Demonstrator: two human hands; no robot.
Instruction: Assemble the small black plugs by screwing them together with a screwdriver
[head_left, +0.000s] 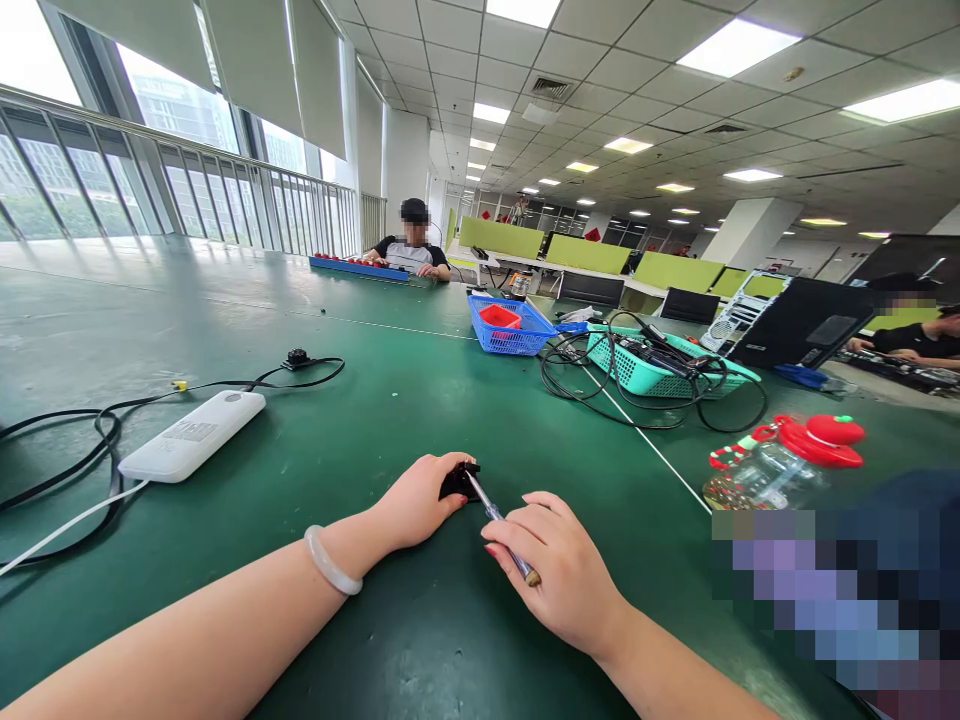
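My left hand (429,497) is closed round a small black part (459,482) on the green tabletop; its kind cannot be made out, since the fingers cover much of it. A pale bangle circles my left wrist. Between the fingers of my right hand (559,560) is a screwdriver (504,528) with a clear handle and a brass-coloured end. Its metal shaft slants up and left, and the tip meets the black part. Whether the tip sits in a screw is too small to tell.
Left lies a white power bank (193,437) among black cables (112,425). Ahead are a blue basket (514,338) and a teal basket (660,380) with tangled cables. A red-lidded jar (787,465) stands right. One person (411,250) sits across the table, another at far right.
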